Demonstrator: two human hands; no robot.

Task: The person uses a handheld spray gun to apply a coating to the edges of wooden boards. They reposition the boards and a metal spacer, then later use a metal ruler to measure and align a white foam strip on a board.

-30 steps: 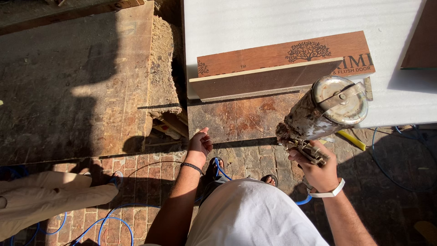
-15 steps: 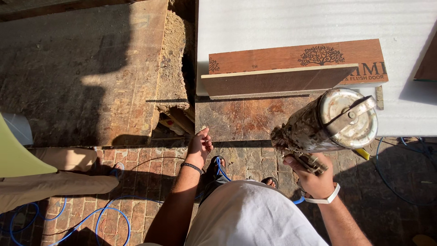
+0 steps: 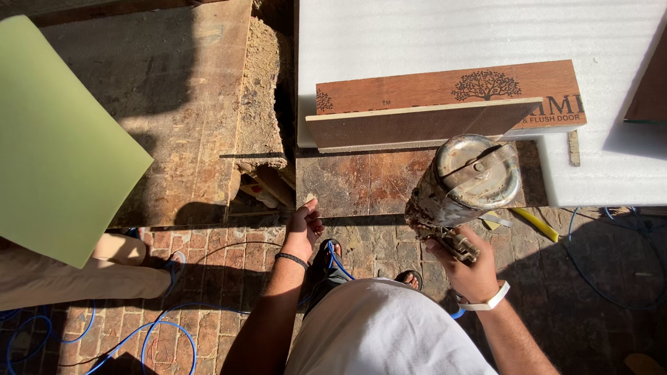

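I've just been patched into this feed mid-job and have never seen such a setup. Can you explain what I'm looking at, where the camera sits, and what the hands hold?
There is no machine: a person works with bare hands, and the single camera sits on their head, looking straight down. The right hand grips a paint-crusted spray gun with a metal cup on top. The left hand is empty, fingers touching the edge of a stained brown board. Beyond lies a white sheet carrying a reddish wooden panel and a darker board. Blue hose runs over the brick floor. At left, another person holds a pale green sheet.
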